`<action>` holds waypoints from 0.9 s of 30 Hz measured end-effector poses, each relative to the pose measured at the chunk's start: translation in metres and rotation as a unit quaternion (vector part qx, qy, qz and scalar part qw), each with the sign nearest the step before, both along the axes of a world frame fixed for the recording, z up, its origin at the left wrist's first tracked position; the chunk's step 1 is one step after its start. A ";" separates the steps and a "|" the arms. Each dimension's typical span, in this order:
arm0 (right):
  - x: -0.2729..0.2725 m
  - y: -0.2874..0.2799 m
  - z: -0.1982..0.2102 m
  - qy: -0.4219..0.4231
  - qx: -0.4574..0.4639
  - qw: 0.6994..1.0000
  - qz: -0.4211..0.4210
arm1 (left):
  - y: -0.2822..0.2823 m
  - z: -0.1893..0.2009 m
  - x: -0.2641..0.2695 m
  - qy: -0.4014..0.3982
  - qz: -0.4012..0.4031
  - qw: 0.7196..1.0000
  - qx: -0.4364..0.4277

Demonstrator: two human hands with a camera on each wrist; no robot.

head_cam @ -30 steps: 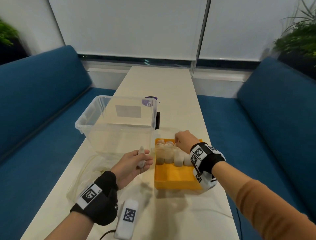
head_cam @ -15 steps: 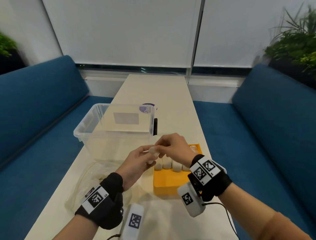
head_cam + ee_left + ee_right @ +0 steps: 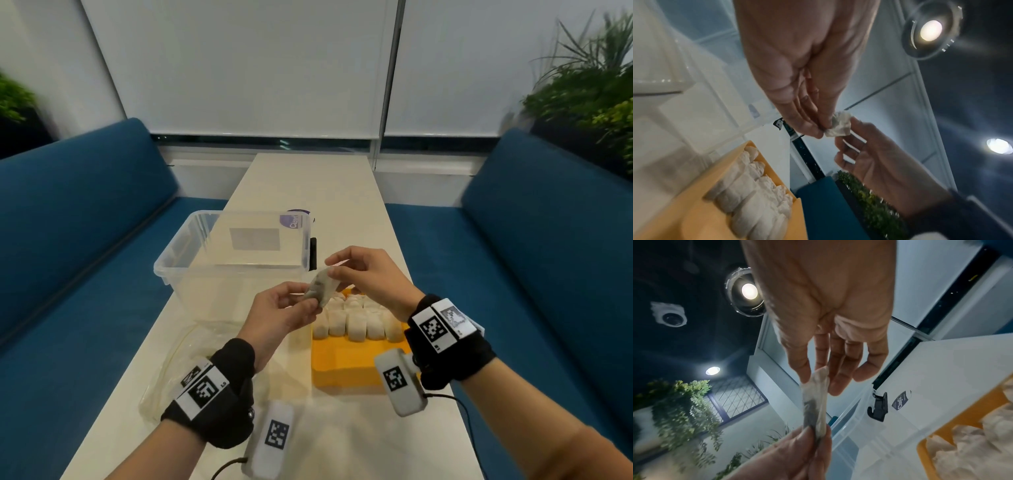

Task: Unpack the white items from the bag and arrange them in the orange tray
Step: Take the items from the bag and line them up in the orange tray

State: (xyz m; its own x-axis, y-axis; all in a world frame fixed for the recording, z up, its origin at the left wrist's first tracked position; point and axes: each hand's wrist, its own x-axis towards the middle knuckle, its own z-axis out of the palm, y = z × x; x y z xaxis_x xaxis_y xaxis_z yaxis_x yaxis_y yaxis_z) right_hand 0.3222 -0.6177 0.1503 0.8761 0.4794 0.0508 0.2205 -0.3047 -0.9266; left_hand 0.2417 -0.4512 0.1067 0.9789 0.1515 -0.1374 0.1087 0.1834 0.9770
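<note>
Both hands hold one small white wrapped item (image 3: 321, 287) in the air above the far left corner of the orange tray (image 3: 346, 363). My left hand (image 3: 291, 308) pinches its lower end (image 3: 819, 428) between thumb and fingers. My right hand (image 3: 356, 270) pinches its upper end (image 3: 819, 374) with thumb and forefinger, the other fingers spread. In the left wrist view the item (image 3: 839, 124) looks crumpled. Several white items (image 3: 356, 318) stand in rows at the tray's far end. The clear plastic bag (image 3: 178, 363) lies flat on the table under my left forearm.
A clear plastic bin (image 3: 236, 253) with a black latch (image 3: 312, 253) stands left of the tray. A purple-labelled disc (image 3: 294, 219) lies behind it. The white table (image 3: 308, 181) runs away between two blue sofas (image 3: 68, 219). Plants (image 3: 596, 96) stand at the back right.
My right hand left the tray and met my left hand. Together they raised the white item, each pinching one end. The head view tilted up slightly.
</note>
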 end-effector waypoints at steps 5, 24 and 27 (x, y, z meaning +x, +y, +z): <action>0.001 0.001 0.008 -0.094 -0.038 0.995 0.009 | 0.000 0.001 -0.002 -0.058 0.009 0.991 0.117; 0.005 0.006 0.021 -0.197 -0.200 0.959 0.047 | 0.000 -0.007 0.007 -0.023 0.008 0.985 0.169; 0.016 0.003 0.006 -0.189 -0.248 0.949 0.037 | 0.010 -0.015 0.003 -0.001 0.030 0.983 0.183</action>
